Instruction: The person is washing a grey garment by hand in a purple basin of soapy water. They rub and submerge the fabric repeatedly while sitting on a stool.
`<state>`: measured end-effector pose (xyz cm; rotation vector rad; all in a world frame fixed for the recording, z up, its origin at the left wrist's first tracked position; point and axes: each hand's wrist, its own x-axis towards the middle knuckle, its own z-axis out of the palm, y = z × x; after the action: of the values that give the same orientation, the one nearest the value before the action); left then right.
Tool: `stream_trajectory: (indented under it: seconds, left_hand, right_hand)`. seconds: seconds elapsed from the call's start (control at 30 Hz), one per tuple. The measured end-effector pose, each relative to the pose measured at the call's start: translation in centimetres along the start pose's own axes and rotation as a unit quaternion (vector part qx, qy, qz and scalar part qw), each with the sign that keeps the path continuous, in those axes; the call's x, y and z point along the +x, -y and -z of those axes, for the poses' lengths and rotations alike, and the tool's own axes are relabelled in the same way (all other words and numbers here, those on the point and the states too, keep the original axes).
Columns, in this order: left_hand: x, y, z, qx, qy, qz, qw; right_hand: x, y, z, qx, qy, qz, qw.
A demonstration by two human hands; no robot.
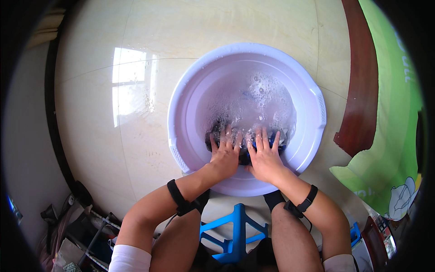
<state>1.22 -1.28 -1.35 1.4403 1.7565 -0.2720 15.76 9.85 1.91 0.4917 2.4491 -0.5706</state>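
Observation:
A round lavender plastic basin [307, 149] holds cloudy, soapy water [234, 91] with foam [263, 90] toward its far right side. A bundle of wet dark cloth [244, 157], with blue and light grey parts, lies at the near side of the water. My left hand [225, 158] presses on its left part, fingers spread and tips at the waterline. Beside it, my right hand [265, 158] rests on the right part in the same way, palm down. Neither hand grips the cloth; my hands and the water partly hide it.
The basin stands on a glossy beige tiled floor [91, 142]. A blue plastic stool [239, 234] is between my legs. At right is dark red wooden furniture [363, 85] with a green printed cloth [387, 136]. A rack with assorted items [91, 238] stands at lower left.

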Motion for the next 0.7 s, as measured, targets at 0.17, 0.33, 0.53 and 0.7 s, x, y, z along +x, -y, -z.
stream_trajectory:
  seconds: [0.17,0.33,0.53,0.7]
  left_hand:
    - [0.7,-0.1,-0.1,0.011,-0.007,-0.001,1.000]
    - [1.0,0.1,-0.3,0.021,-0.012,0.003,1.000]
    - [1.5,-0.1,0.5,-0.008,0.004,0.018,1.000]
    - [1.6,-0.1,0.2,-0.021,-0.017,0.028,0.999]
  right_hand:
    - [0.9,-0.3,-0.1,-0.019,0.020,-0.019,0.999]
    - [1.8,-0.7,-0.4,-0.030,0.031,-0.025,0.999]
    - [2.8,-1.6,-1.0,-0.019,0.018,-0.028,0.999]
    - [3.3,-1.7,-1.2,-0.010,-0.009,-0.032,0.999]
